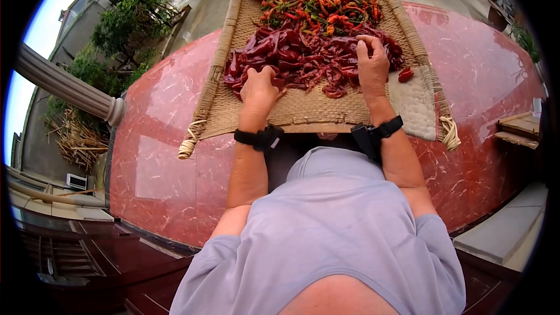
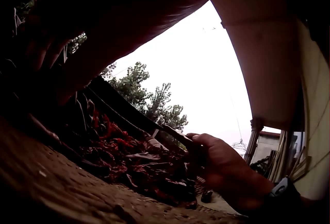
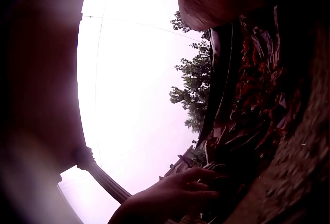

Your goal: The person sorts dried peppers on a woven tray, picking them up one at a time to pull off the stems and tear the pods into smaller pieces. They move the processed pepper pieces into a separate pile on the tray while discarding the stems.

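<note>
A heap of dark red dried chili peppers [image 1: 286,52] lies across the middle of a woven tray [image 1: 303,111]. My left hand [image 1: 259,88] rests at the heap's near left edge, its fingers loosely spread and touching the peppers. Over the right side of the heap, my right hand [image 1: 372,70] pinches a long chili pepper [image 2: 178,137] between thumb and fingers, as the left wrist view shows. From the right wrist camera, the left hand [image 3: 172,195] reaches low into the peppers.
Brighter red, orange and green chilies [image 1: 326,9] are heaped at the tray's far end. One loose dark red pepper [image 1: 405,74] lies on a pale patch [image 1: 413,102] at the tray's right. Polished red stone [image 1: 157,134] surrounds the tray, with a column [image 1: 70,84] at left.
</note>
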Available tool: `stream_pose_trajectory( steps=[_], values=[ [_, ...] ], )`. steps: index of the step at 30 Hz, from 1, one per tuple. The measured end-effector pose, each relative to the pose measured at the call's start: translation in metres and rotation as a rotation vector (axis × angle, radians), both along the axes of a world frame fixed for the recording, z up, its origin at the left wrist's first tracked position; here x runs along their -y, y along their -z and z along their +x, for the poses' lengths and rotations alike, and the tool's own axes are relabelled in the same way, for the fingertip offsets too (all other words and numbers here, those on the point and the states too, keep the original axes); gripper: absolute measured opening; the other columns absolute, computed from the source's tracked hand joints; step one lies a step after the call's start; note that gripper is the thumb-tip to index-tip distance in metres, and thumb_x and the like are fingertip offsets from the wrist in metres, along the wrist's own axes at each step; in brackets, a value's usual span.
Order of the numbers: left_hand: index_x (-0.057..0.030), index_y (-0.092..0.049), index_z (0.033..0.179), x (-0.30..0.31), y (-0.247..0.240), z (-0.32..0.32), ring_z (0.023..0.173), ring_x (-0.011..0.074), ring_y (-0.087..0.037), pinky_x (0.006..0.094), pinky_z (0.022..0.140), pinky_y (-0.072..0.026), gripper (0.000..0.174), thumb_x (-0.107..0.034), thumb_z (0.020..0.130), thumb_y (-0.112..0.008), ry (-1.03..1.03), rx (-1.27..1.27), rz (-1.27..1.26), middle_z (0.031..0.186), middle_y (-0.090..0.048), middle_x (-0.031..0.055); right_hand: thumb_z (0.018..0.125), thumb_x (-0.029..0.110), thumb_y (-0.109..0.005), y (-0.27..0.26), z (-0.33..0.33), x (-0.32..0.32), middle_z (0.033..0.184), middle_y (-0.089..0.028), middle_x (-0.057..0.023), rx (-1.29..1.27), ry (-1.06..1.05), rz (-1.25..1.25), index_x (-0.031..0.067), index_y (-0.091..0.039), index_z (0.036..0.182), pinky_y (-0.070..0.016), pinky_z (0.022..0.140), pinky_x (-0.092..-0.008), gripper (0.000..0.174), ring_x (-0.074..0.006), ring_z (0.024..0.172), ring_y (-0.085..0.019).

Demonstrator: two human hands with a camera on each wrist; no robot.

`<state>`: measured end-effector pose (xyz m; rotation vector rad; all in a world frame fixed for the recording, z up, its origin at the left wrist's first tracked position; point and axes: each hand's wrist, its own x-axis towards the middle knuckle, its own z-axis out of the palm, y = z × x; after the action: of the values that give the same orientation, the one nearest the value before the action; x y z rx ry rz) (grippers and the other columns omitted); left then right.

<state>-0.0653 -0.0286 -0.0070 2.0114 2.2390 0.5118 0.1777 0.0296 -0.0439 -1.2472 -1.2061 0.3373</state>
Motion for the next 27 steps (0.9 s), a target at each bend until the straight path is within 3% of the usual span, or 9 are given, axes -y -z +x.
stream_pose_trajectory(
  steps=[3,6,9,10,13,15,17,19,27],
  values=[
    [-0.0151,-0.064,0.114,-0.009,0.016,-0.013,0.096,0.0326,-0.063,0.0419,0.083,-0.0503,0.038,-0.014,0.077,-0.070,0.063,0.018,-0.027,0.101,-0.065,0.0144,0.090,0.016,-0.058,0.009,0.006,-0.005,0.103,-0.062,-0.0089,0.207,0.219,-0.001,0.0091,-0.067,0.101,-0.0468,0.087,-0.0397,0.015,-0.0267,0.100,-0.057],
    [-0.0142,-0.063,0.115,-0.012,0.020,-0.016,0.091,0.0323,-0.065,0.0418,0.081,-0.0500,0.035,-0.015,0.080,-0.068,0.068,0.031,0.015,0.095,-0.069,0.0137,0.093,0.014,-0.057,0.010,0.007,-0.004,0.112,-0.056,-0.0080,0.246,0.288,0.069,0.0106,-0.065,0.107,-0.0434,0.094,-0.0424,0.017,-0.0269,0.107,-0.051],
    [-0.0101,-0.062,0.107,-0.007,0.001,-0.008,0.089,0.0333,-0.066,0.0433,0.079,-0.0504,0.025,-0.023,0.086,-0.063,0.067,0.067,0.043,0.092,-0.069,0.0150,0.088,0.011,-0.060,0.005,0.007,-0.006,0.107,-0.058,-0.0074,0.304,0.271,0.272,0.0070,-0.063,0.104,-0.0473,0.087,-0.0395,0.016,-0.0247,0.098,-0.056],
    [-0.0083,-0.062,0.103,-0.005,-0.007,-0.004,0.089,0.0337,-0.066,0.0441,0.078,-0.0507,0.024,-0.027,0.089,-0.061,0.067,0.087,0.042,0.092,-0.069,0.0159,0.089,0.011,-0.060,0.003,0.005,-0.003,0.106,-0.058,-0.0072,0.237,0.169,0.262,0.0066,-0.063,0.104,-0.0484,0.084,-0.0375,0.016,-0.0226,0.094,-0.057],
    [-0.0027,-0.061,0.111,-0.009,-0.013,0.006,0.066,0.0192,-0.063,0.0317,0.062,-0.0497,0.029,-0.027,0.095,-0.059,0.144,0.449,-0.037,0.078,-0.068,0.0099,0.091,0.014,-0.061,-0.006,-0.003,0.005,0.105,-0.059,-0.0068,0.075,-0.142,0.185,0.0057,-0.063,0.107,-0.0505,0.074,-0.0315,0.018,-0.0166,0.081,-0.058],
    [-0.0008,-0.060,0.106,-0.011,-0.007,0.018,0.061,0.0116,-0.058,0.0264,0.058,-0.0476,0.029,-0.029,0.097,-0.057,0.213,0.550,-0.033,0.073,-0.065,0.0065,0.093,0.016,-0.062,-0.010,-0.008,0.010,0.104,-0.060,-0.0067,0.024,-0.356,0.067,0.0052,-0.063,0.111,-0.0504,0.067,-0.0276,0.021,-0.0129,0.073,-0.058],
    [-0.0003,-0.060,0.104,-0.011,-0.005,0.031,0.061,0.0113,-0.058,0.0265,0.058,-0.0474,0.030,-0.029,0.098,-0.056,0.265,0.567,-0.025,0.074,-0.066,0.0066,0.093,0.024,-0.066,-0.014,-0.013,0.014,0.104,-0.063,-0.0057,-0.004,-0.550,0.017,0.0055,-0.062,0.118,-0.0496,0.067,-0.0249,0.032,-0.0097,0.073,-0.056],
    [-0.0006,-0.060,0.102,-0.010,-0.003,0.042,0.061,0.0105,-0.057,0.0255,0.058,-0.0470,0.028,-0.029,0.099,-0.055,0.293,0.671,-0.017,0.071,-0.063,0.0050,0.094,0.025,-0.066,-0.014,-0.016,0.017,0.104,-0.064,-0.0044,-0.020,-0.702,-0.087,0.0048,-0.063,0.119,-0.0493,0.068,-0.0237,0.032,-0.0082,0.076,-0.057],
    [-0.0031,-0.058,0.095,-0.009,0.000,0.050,0.058,0.0101,-0.056,0.0251,0.054,-0.0448,0.027,-0.028,0.102,-0.049,0.346,1.100,-0.039,0.072,-0.063,0.0044,0.096,0.018,-0.062,0.001,-0.016,0.006,0.099,-0.066,-0.0009,-0.134,-0.901,-0.081,0.0053,-0.065,0.118,-0.0490,0.069,-0.0227,0.025,-0.0074,0.081,-0.059]
  ],
)
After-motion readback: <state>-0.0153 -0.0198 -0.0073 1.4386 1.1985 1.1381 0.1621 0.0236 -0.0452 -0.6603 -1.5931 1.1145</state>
